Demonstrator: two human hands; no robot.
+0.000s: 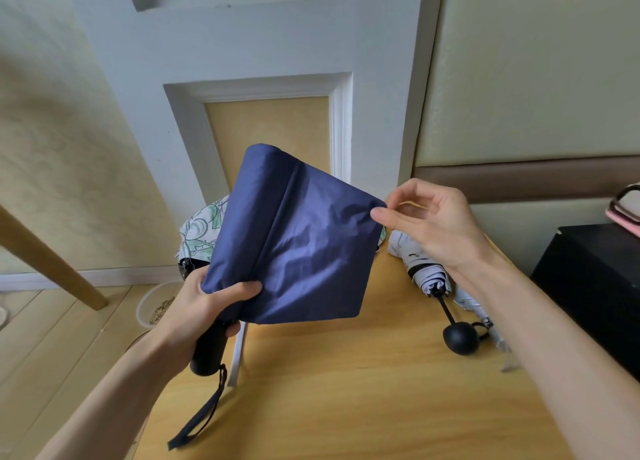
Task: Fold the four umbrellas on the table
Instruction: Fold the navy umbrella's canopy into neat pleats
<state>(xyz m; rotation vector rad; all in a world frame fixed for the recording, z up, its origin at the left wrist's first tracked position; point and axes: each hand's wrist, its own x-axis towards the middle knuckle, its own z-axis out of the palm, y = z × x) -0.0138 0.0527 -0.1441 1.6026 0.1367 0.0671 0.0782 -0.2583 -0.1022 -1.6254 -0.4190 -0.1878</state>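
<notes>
The left hand [204, 307] grips the blue umbrella [294, 237] above the table [346, 390], fingers curled round the bunched cloth just over its black handle [207, 352]. The right hand [433, 224] pinches the cloth's far corner between thumb and forefinger (other fingers loosely curled). Below those fingers lies a white umbrella [429, 279]; a floral umbrella [201, 231] sits behind the left fingers.

Soft, even daylight, faint shadows; wide-angle bending at edges, slight overall softness.
</notes>
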